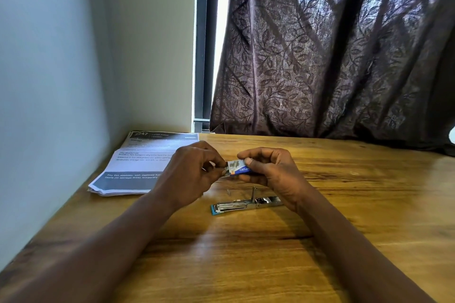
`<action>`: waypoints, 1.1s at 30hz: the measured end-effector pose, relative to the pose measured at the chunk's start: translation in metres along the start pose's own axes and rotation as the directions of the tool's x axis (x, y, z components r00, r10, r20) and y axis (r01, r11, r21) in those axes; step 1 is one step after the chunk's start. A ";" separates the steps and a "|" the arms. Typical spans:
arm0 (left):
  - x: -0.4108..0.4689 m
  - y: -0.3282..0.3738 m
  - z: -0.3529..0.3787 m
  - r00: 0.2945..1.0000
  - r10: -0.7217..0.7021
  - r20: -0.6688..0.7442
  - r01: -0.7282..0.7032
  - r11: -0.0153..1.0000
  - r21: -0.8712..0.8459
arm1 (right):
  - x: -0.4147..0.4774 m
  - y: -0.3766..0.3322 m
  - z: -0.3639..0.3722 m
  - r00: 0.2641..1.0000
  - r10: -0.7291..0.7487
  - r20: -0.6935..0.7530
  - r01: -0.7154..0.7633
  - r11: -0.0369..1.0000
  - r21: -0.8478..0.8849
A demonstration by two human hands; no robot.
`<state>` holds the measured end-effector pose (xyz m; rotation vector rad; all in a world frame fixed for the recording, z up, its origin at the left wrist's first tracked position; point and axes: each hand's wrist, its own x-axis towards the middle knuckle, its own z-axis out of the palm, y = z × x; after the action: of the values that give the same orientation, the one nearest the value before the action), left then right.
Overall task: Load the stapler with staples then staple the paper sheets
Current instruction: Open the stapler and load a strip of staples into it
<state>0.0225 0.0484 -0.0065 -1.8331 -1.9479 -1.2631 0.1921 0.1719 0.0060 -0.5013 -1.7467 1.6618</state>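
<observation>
My right hand (273,170) grips a small blue and white staple box (240,167) above the wooden table (246,253). My left hand (190,170) pinches the box's left end, where something silvery shows at the opening. A metal stapler (243,204) with a blue base lies on the table just below the hands, its top swung open and a thin rod standing upright. A stack of printed paper sheets (138,167) lies at the left, partly hidden behind my left hand. A tiny loose staple piece (228,191) lies near the stapler.
A wall runs along the table's left edge. A dark leaf-patterned curtain (332,56) hangs behind the table's far edge, with a bright window gap beside it.
</observation>
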 end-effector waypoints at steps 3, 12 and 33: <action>0.000 0.003 -0.001 1.000 0.002 0.025 -0.003 0.999 0.039 | 0.000 0.001 0.000 1.000 0.009 0.003 -0.009 1.000 -0.001; 0.001 0.005 -0.004 1.000 0.003 0.015 -0.004 0.999 0.047 | 0.000 0.000 -0.001 0.998 0.067 0.005 -0.067 0.992 0.105; -0.001 0.006 0.000 0.996 -0.092 0.021 0.089 0.991 0.098 | -0.002 0.001 0.000 0.990 0.142 0.017 -0.143 0.983 0.113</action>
<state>0.0278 0.0471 -0.0044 -1.7417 -2.0888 -1.1535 0.1929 0.1705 0.0049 -0.5779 -1.6433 1.8543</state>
